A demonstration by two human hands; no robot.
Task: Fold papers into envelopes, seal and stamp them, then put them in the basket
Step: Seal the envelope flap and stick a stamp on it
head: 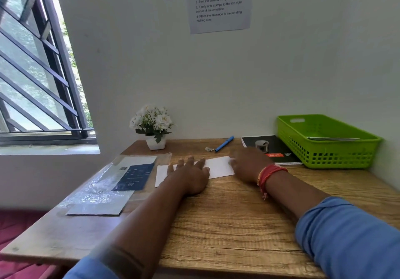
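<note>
Head view. White wall, barred window at left, wooden desk [227,224] against wall. White envelope [218,167] flat on desk, mid-far, long axis left-to-right, right end slightly farther. Left hand [190,176] flat on its left half, fingers straight, pressing. Right hand [249,164] at its right end, motion-blurred; finger state cannot tell. Green basket [324,146] far right against wall, beyond right hand, so right hand nearer for transfer. Blue pen [224,143], small scrap [209,149] (maybe stamp) just behind envelope. Likely step: pressing or sealing.

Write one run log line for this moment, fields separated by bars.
left hand flat on white paper | right hand at its right edge | green basket far right
</note>
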